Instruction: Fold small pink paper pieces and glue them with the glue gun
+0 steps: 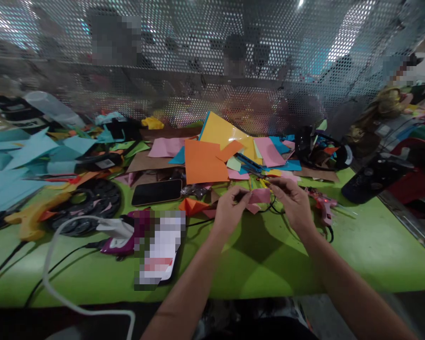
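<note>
My left hand [230, 208] and my right hand [293, 202] hover over the green table [368, 245], fingers pinched. Between them they hold a small piece of pink paper [258, 196], one hand on each end. Just beyond my hands lies a pile of coloured sheets, with a large orange sheet [203, 161] in front and a yellow sheet [221, 132] behind it. Blue-handled scissors [250, 164] rest on the pile. A folded orange paper shape [193, 205] lies left of my left hand.
A dark phone [157, 191] lies left of the pile. A pink glue gun [322, 205] sits right of my right hand. A yellow glue gun [30, 217], black round tray [92, 203], purple iron [127, 231], cables and blue paper crowd the left. Perforated metal screen [212, 61] stands behind.
</note>
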{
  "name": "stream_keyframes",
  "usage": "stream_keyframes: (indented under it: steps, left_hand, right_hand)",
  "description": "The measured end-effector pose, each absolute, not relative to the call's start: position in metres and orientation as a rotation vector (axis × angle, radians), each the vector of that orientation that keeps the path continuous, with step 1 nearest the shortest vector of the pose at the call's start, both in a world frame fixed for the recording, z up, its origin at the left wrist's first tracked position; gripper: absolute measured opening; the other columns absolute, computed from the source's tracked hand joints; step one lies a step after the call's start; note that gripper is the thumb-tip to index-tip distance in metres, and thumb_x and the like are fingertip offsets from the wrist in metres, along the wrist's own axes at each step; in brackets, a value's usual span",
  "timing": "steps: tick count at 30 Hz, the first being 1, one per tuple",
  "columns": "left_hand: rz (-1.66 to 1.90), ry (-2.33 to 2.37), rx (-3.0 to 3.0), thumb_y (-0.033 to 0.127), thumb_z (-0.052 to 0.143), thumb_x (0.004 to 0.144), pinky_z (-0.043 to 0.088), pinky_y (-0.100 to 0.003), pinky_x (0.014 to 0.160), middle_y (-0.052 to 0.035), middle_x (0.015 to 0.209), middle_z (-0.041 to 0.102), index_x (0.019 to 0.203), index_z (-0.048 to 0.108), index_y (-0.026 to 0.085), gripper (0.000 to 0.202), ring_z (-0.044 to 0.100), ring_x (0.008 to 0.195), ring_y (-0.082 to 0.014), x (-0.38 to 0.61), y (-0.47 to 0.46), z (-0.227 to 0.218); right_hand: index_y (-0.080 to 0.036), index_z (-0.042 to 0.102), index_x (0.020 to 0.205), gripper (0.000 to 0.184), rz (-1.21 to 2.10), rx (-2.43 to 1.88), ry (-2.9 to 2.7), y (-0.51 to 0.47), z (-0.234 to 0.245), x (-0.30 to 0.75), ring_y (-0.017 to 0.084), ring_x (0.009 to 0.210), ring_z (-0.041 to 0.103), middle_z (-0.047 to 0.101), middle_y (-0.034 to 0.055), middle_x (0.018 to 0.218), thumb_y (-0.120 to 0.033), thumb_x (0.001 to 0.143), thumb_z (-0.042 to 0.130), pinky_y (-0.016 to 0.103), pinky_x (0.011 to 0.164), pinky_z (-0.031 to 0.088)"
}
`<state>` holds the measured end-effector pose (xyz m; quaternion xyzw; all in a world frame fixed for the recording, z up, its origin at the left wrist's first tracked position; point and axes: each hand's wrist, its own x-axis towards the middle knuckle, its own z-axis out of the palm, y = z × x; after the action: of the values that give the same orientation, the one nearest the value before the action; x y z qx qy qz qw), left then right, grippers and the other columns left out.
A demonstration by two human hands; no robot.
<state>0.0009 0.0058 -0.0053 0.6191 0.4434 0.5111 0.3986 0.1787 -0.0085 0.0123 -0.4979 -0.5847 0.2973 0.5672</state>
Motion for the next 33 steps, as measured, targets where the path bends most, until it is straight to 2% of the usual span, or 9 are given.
stream_keyframes:
  steps: [4, 6, 10, 14, 19, 27, 33]
  left_hand:
    - [1.354, 1.153, 1.448, 0.030, 0.064, 0.085, 0.046, -0.025, 0.071, -0.0008, 0.077, 0.067, 0.082, 0.066, 0.017, 0.014, 0.060, 0.075, -0.0143, 0.001, 0.007, -0.008]
    - [1.363, 1.157, 1.470, 0.031, 0.064, 0.085, 0.047, -0.025, 0.072, -0.0012, 0.079, 0.068, 0.083, 0.067, 0.017, 0.014, 0.062, 0.076, -0.0147, 0.001, 0.007, -0.007]
    - [1.405, 1.166, 1.626, 0.027, 0.064, 0.086, 0.048, -0.026, 0.074, -0.0028, 0.083, 0.070, 0.085, 0.069, 0.018, 0.011, 0.064, 0.080, -0.0158, 0.002, 0.004, -0.007]
    - [1.428, 1.163, 1.822, 0.023, 0.061, 0.090, 0.050, -0.029, 0.079, -0.0047, 0.089, 0.073, 0.089, 0.072, 0.020, 0.011, 0.066, 0.086, -0.0182, 0.003, 0.001, -0.007]
    - [1.391, 1.191, 1.998, 0.023, 0.060, 0.091, 0.052, -0.034, 0.087, -0.0052, 0.096, 0.076, 0.094, 0.073, 0.023, 0.013, 0.069, 0.092, -0.0202, 0.005, -0.003, -0.006]
    - [1.332, 1.288, 2.012, 0.021, 0.061, 0.091, 0.052, -0.029, 0.081, -0.0046, 0.095, 0.073, 0.095, 0.074, 0.023, 0.014, 0.068, 0.088, -0.0176, 0.005, -0.003, -0.008]
    - [1.275, 1.362, 2.129, 0.018, 0.060, 0.090, 0.049, -0.029, 0.077, -0.0031, 0.093, 0.073, 0.097, 0.074, 0.025, 0.016, 0.067, 0.086, -0.0175, 0.005, -0.004, -0.009]
  right_hand:
    - [-0.022, 0.068, 0.081, 0.023, 0.747, -1.197, -1.286, -0.006, 0.013, 0.180, 0.017, 0.072, 0.055, 0.064, 0.0006, 0.076, -0.045, 0.080, 0.071, 0.028, 0.065, 0.043]
    - [-0.022, 0.068, 0.076, 0.026, 0.825, -1.204, -1.286, -0.005, 0.011, 0.179, 0.016, 0.068, 0.054, 0.062, -0.0002, 0.071, -0.047, 0.077, 0.072, 0.027, 0.063, 0.042]
    - [-0.023, 0.071, 0.078, 0.027, 1.016, -1.189, -1.223, -0.004, 0.006, 0.177, 0.016, 0.070, 0.058, 0.067, 0.0000, 0.074, -0.048, 0.073, 0.076, 0.028, 0.067, 0.045]
    - [-0.024, 0.076, 0.081, 0.026, 1.132, -1.158, -1.161, -0.002, 0.003, 0.177, 0.020, 0.081, 0.066, 0.074, 0.0019, 0.082, -0.048, 0.071, 0.078, 0.032, 0.076, 0.049]
    - [-0.024, 0.076, 0.074, 0.031, 1.287, -1.142, -1.030, 0.000, -0.001, 0.175, 0.022, 0.078, 0.069, 0.076, 0.0033, 0.080, -0.050, 0.060, 0.084, 0.032, 0.074, 0.051]
    - [-0.024, 0.075, 0.071, 0.027, 1.312, -1.113, -1.006, -0.001, -0.005, 0.172, 0.022, 0.081, 0.070, 0.076, 0.0023, 0.081, -0.043, 0.057, 0.087, 0.034, 0.077, 0.053]
    - [-0.023, 0.073, 0.070, 0.030, 1.323, -1.099, -1.020, 0.000, -0.006, 0.174, 0.023, 0.081, 0.069, 0.073, 0.0029, 0.076, -0.049, 0.059, 0.086, 0.034, 0.077, 0.053]
